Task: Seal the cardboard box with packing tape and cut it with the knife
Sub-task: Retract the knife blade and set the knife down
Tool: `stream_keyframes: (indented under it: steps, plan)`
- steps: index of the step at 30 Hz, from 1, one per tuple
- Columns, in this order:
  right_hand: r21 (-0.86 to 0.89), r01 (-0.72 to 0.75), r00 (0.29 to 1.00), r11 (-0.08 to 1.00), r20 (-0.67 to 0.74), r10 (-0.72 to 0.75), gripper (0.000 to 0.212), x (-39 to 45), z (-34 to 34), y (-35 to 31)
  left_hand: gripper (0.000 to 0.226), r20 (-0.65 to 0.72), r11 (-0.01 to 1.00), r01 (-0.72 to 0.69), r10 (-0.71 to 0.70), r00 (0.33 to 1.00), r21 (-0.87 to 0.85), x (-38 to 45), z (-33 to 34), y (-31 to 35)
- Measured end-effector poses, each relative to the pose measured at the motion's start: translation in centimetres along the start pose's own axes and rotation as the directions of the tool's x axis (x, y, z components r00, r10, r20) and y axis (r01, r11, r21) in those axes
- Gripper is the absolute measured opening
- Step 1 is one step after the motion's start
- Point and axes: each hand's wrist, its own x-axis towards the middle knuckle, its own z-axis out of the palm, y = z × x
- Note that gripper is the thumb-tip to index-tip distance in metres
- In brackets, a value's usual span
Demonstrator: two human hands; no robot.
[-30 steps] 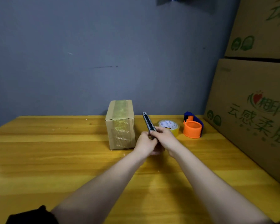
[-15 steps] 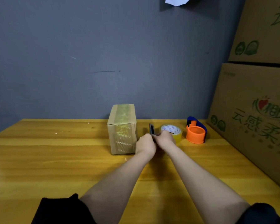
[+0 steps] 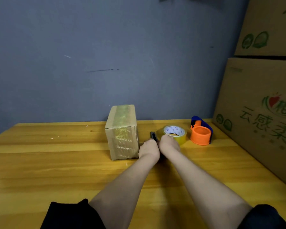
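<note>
A small cardboard box point(image 3: 122, 134) stands on the wooden table point(image 3: 56, 162), with a strip of yellowish tape over its top and front. Just right of it, my left hand point(image 3: 149, 150) and my right hand point(image 3: 168, 144) are pressed together around a dark utility knife point(image 3: 153, 136). Only the knife's far end shows beyond the fingers, low over the table. A roll of clear yellowish packing tape point(image 3: 175, 133) lies flat right behind my right hand.
An orange and blue tape dispenser point(image 3: 201, 132) sits right of the roll. Large printed cartons point(image 3: 261, 109) are stacked along the right edge of the table. A grey wall closes the back.
The knife pointed up and away a second ago; it has come down low to the table, and less of it shows. Both hands moved slightly forward and down together.
</note>
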Motion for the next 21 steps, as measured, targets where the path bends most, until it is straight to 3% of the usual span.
stream_keyframes:
  steps: [21]
  plan:
    - [0.037, 0.036, 0.998, 0.999, -0.044, -0.035, 0.03, 0.4, 0.9, 0.6, 0.042, 0.007, 0.983, -0.007, 0.006, 1.0, 0.183, 0.1, 0.3, 0.6]
